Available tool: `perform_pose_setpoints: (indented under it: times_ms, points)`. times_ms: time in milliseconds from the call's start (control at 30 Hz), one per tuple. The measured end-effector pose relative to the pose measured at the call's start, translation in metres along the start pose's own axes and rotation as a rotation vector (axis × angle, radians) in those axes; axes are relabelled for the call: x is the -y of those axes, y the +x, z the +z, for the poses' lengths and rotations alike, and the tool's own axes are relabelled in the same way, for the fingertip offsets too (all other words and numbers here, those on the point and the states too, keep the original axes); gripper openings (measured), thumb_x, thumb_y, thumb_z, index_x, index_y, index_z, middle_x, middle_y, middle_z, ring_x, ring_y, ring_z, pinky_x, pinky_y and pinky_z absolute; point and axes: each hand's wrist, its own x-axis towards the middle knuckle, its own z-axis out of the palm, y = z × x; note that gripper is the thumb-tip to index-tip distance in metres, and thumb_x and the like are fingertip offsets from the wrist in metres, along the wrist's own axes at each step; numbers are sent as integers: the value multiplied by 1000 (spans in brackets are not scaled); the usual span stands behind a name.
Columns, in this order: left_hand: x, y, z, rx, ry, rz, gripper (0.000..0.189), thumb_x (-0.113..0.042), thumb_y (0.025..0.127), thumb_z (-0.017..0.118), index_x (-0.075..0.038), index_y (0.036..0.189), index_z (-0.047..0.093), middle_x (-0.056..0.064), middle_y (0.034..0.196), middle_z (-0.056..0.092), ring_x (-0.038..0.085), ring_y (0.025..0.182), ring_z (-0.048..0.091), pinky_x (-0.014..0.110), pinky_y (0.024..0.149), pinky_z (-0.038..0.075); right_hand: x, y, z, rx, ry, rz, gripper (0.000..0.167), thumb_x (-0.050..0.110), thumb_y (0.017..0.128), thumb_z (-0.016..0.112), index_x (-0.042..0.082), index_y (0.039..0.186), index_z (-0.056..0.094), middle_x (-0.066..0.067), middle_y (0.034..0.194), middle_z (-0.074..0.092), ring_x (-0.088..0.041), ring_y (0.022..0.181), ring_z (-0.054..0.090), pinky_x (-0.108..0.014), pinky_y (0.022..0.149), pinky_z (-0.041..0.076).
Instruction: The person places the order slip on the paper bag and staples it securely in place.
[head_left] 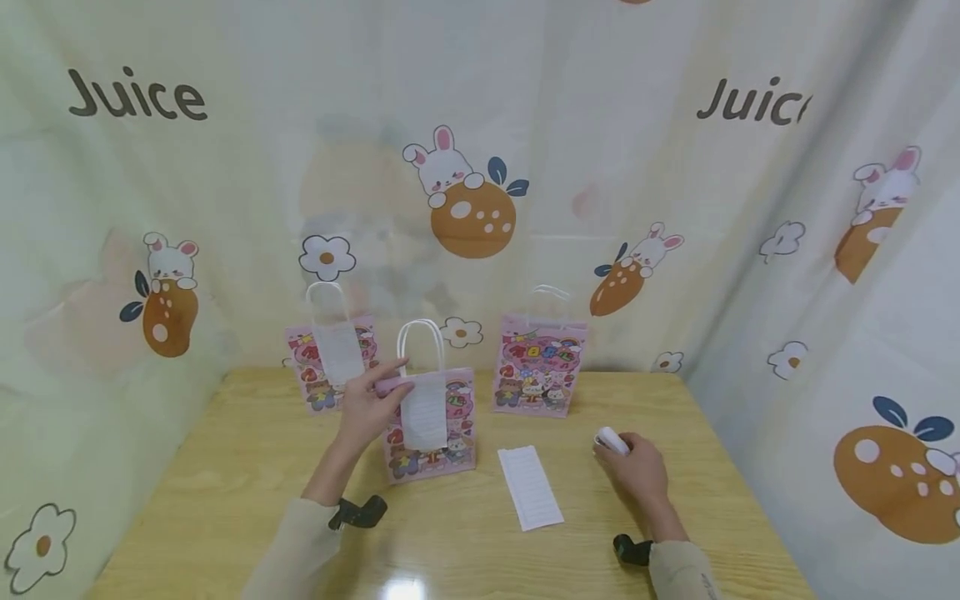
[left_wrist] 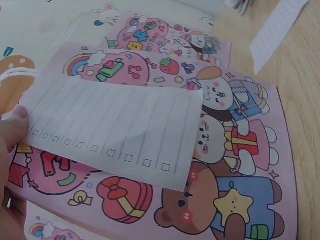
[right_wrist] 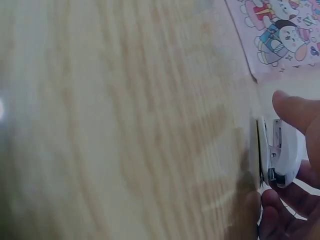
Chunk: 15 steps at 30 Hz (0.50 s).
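Note:
My left hand (head_left: 371, 406) pinches the top edge of a pink cartoon gift bag (head_left: 429, 469) standing near the middle of the table. A white checklist slip (left_wrist: 112, 125) with ruled lines and small boxes hangs over the bag's front, its top end under my left thumb. White twisted handles (head_left: 422, 333) rise above that bag. To the right, my right hand (head_left: 643, 473) holds a small white stapler (right_wrist: 287, 155) low over the wood, thumb on one side and fingers on the other. Between the hands lies another lined slip (head_left: 530, 489), flat on the table.
A second pink bag (head_left: 306, 367) with a slip (head_left: 340, 354) on its front stands behind at the left. Another pink bag (head_left: 540, 367) stands at the back right, its front uncovered. A printed curtain (head_left: 360, 183) surrounds the wooden table (head_left: 225, 500) at the back and sides.

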Motion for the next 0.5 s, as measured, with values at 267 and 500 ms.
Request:
perform_pose_setpoints:
  times_ms: [267,500]
  points:
    - [25,3,2,17,-36,-172,28,-4,81,78,-7,109,72,10,95,72,9,37,37,22,34,33,1,10,2,-70,-117,-61,40,25,89,68,-7,112,64,-26,101,66,-36,84,62,-52,70,49]
    - [31,-2,0,4,-9,-167,25,-10,82,79,-7,106,73,14,104,71,3,33,29,22,31,31,38,3,4,68,288,-38,42,14,100,52,-13,127,35,-27,104,53,-30,84,58,-39,68,51]
